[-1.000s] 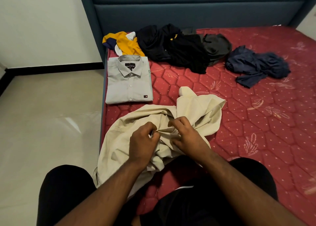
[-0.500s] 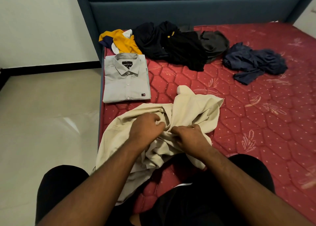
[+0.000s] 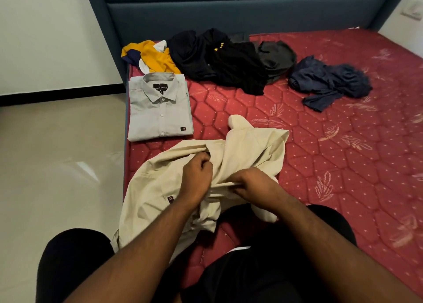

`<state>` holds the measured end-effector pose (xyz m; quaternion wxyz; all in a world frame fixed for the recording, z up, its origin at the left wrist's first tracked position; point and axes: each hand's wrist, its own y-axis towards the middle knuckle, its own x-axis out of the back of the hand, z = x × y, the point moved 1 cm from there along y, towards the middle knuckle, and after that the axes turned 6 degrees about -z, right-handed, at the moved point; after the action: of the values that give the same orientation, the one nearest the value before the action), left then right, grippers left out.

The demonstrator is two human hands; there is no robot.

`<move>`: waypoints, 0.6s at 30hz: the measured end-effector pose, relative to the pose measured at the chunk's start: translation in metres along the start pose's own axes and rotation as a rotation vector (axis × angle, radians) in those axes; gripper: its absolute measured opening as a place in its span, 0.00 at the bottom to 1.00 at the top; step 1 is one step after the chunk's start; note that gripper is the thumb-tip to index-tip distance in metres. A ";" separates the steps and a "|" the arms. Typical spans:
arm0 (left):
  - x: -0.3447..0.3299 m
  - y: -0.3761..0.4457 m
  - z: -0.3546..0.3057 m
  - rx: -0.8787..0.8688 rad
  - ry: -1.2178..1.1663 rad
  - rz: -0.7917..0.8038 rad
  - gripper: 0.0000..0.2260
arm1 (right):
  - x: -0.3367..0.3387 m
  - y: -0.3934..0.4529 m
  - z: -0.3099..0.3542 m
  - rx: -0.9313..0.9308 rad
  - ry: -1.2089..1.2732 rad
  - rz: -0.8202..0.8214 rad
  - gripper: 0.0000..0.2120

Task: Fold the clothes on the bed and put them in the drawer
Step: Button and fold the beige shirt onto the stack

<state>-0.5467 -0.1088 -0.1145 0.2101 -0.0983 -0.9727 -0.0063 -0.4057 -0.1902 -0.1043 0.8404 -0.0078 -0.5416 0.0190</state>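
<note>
Beige shirt lies crumpled on the bed right under my hands. My left hand has a curled grip bunching its fabric; my right hand pinches a fold just beside it.

Folded shirt upper left on mattress; unfolded shirt at centre below it; clothes pile along top, another garment upper right.
</note>
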 end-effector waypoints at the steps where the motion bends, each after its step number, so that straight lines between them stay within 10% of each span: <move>1: 0.003 0.001 0.000 0.034 -0.065 0.027 0.08 | 0.003 0.000 0.001 0.022 -0.021 -0.083 0.11; 6: 0.021 -0.002 -0.011 0.157 -0.354 0.149 0.07 | 0.018 -0.001 0.016 0.195 -0.083 -0.538 0.11; 18: 0.046 -0.019 -0.028 0.162 -0.461 0.225 0.05 | 0.029 -0.002 0.032 0.488 -0.126 -0.767 0.13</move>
<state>-0.5797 -0.1207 -0.0692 -0.0104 -0.1878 -0.9751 0.1175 -0.4233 -0.1914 -0.0649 0.7293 0.3925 -0.5353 -0.1659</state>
